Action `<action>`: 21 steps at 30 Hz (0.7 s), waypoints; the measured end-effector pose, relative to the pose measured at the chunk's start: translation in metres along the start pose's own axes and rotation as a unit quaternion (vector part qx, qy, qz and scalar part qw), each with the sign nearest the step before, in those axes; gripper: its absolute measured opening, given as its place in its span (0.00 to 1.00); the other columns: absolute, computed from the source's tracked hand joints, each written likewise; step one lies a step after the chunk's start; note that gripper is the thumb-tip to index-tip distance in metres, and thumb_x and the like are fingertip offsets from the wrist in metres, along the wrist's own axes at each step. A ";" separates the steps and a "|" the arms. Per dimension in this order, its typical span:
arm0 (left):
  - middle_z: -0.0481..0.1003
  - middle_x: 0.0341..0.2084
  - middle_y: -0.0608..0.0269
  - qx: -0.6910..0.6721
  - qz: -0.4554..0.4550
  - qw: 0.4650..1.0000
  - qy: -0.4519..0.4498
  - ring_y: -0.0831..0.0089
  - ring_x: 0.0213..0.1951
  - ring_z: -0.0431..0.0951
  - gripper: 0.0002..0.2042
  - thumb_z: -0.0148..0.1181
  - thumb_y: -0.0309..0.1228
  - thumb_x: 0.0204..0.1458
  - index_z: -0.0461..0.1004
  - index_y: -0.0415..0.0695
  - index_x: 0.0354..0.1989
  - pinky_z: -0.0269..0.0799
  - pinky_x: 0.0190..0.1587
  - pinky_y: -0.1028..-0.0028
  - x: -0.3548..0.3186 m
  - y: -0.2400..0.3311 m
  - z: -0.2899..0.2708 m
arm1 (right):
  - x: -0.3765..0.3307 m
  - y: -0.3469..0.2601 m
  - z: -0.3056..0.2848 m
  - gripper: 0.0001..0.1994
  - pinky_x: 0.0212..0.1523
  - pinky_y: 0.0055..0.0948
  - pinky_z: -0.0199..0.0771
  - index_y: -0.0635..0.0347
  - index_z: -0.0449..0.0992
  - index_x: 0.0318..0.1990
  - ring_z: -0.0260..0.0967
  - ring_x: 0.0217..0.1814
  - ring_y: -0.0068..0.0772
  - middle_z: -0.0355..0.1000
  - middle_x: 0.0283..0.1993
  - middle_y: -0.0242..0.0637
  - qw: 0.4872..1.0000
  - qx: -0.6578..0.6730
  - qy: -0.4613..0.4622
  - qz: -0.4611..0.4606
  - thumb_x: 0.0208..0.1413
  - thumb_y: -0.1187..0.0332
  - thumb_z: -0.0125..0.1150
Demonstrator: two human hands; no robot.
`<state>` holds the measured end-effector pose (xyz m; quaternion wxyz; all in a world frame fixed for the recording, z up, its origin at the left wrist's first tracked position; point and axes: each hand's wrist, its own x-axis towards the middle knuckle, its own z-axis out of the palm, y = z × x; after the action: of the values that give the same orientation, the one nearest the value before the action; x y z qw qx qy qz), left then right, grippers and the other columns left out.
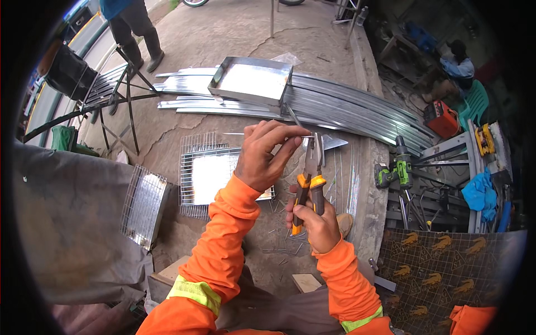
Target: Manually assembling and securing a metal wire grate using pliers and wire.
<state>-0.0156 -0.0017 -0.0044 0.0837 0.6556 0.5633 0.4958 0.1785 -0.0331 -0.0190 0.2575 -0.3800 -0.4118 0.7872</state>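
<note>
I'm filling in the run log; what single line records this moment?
left hand: pinches thin wire | right hand: grips orange-handled pliers, tip at wire | below: wire mesh tray, cut wire bits on concrete

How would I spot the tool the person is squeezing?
Find the two orange sleeves coming up from the bottom. The right hand grips pliers pointing upward, nipping a thin wire that the left hand holds. Unlike the green cordless drill lying to the right, the pliers have orange-and-black handles.

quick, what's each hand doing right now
Left hand: closed, pinching a thin metal wire.
Right hand: closed on orange-handled pliers.
</note>
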 end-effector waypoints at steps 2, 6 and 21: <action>0.79 0.32 0.66 -0.017 -0.016 1.000 0.005 0.70 0.37 0.76 0.13 0.65 0.34 0.52 0.80 0.47 0.45 0.61 0.46 0.71 -0.001 0.005 -0.003 | 0.001 0.000 0.008 0.16 0.33 0.25 0.70 0.68 0.69 0.53 0.66 0.30 0.22 0.69 0.32 0.33 0.999 -0.015 0.032 -0.018 0.59 0.72 0.53; 0.79 0.32 0.72 0.081 -0.025 0.996 0.033 0.71 0.39 0.72 0.29 0.72 0.60 0.34 0.80 0.50 0.39 0.53 0.53 0.64 -0.001 0.018 0.010 | -0.002 0.005 0.013 0.12 0.27 0.25 0.65 0.65 0.69 0.47 0.62 0.25 0.20 0.66 0.27 0.31 0.988 -0.134 0.038 -0.064 0.59 0.68 0.55; 0.77 0.28 0.75 -0.011 -0.056 0.998 -0.006 0.72 0.38 0.68 0.15 0.70 0.44 0.33 0.78 0.52 0.29 0.52 0.52 0.67 -0.008 0.013 -0.008 | -0.010 0.017 0.032 0.15 0.30 0.23 0.66 0.67 0.67 0.48 0.62 0.28 0.21 0.67 0.31 0.32 1.000 -0.012 -0.010 -0.019 0.53 0.74 0.49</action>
<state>-0.0117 -0.0167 0.0036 0.1220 0.6249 0.5933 0.4926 0.1573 -0.0640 -0.0177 0.2637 -0.3668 -0.4313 0.7810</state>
